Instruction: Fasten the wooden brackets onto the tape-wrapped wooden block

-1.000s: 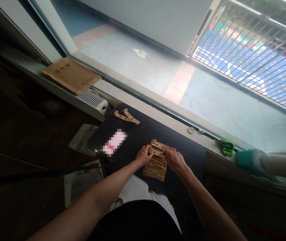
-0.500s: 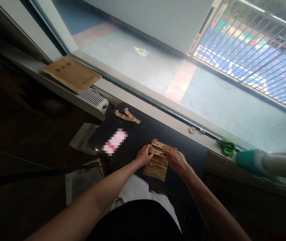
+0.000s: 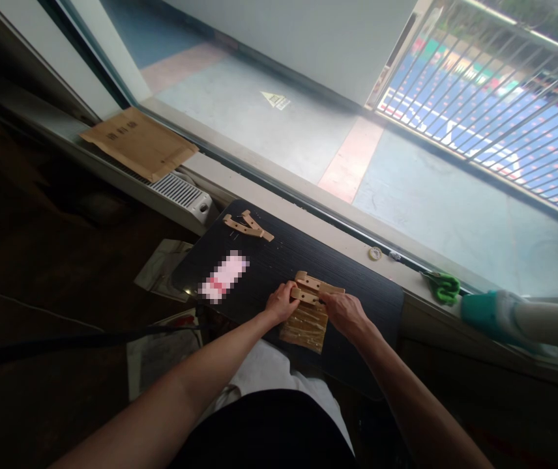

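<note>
My left hand [image 3: 280, 303] is closed on the left end of a pale wooden piece [image 3: 306, 297] that has dark holes along it. At that piece's right end my right hand [image 3: 341, 311] is closed, fingers bent together; a small dark spot shows at its fingertips, too small to name. A second wooden piece [image 3: 312, 283] lies just beyond, side by side with the first. Beneath them is a shiny, wrinkled yellow-brown sheet or packet [image 3: 303, 329] on the dark tabletop [image 3: 357, 345].
Two more wooden pieces [image 3: 248, 225] lie crossed at the table's far left, thin pins beside them. A blurred-out pink item [image 3: 224, 277] is nearer. On the sill are a tape roll [image 3: 375, 253], green-handled scissors [image 3: 444, 288] and a brown envelope [image 3: 139, 143].
My right hand's fingertips have shifted very slightly at the near wooden piece's right end. My left hand and the wooden pieces stay in place.
</note>
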`<state>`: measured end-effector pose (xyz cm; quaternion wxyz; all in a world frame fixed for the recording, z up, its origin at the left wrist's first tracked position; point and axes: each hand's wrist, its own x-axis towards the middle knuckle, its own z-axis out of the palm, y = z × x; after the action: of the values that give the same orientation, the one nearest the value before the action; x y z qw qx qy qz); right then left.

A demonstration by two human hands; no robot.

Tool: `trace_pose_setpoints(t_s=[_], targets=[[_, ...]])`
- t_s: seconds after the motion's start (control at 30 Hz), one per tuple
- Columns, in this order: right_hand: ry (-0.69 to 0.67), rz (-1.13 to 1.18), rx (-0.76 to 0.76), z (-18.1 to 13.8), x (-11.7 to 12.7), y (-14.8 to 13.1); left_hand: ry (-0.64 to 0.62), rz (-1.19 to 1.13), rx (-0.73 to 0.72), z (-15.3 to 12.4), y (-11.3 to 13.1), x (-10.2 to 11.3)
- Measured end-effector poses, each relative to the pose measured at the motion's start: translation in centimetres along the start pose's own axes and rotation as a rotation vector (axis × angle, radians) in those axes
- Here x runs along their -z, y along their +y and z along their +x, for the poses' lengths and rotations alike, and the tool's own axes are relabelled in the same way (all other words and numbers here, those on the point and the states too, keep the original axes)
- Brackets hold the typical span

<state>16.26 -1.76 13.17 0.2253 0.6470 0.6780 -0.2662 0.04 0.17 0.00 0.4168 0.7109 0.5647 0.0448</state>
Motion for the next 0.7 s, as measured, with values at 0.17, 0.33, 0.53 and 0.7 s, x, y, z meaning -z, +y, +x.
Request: trace_pose_setpoints(t_s=[0.17, 0.33, 0.53, 0.7], targets=[[0.002, 0.009, -0.012, 0.6, -0.4, 0.1, -0.002, 0.002, 0.000, -0.1, 0.2, 0.1], [0.004, 0.009, -0.050, 0.8, -0.7, -0.1, -0.006, 0.005, 0.002, -0.1, 0.3, 0.1], [0.000, 0.018, -0.065, 0.4, 0.1, -0.2, -0.013, 0.010, 0.006, 0.0, 0.3, 0.3], [0.011, 0.031, -0.017, 0.2, 0.5, 0.0, -0.014, 0.020, 0.005, -0.1, 0.5, 0.4]])
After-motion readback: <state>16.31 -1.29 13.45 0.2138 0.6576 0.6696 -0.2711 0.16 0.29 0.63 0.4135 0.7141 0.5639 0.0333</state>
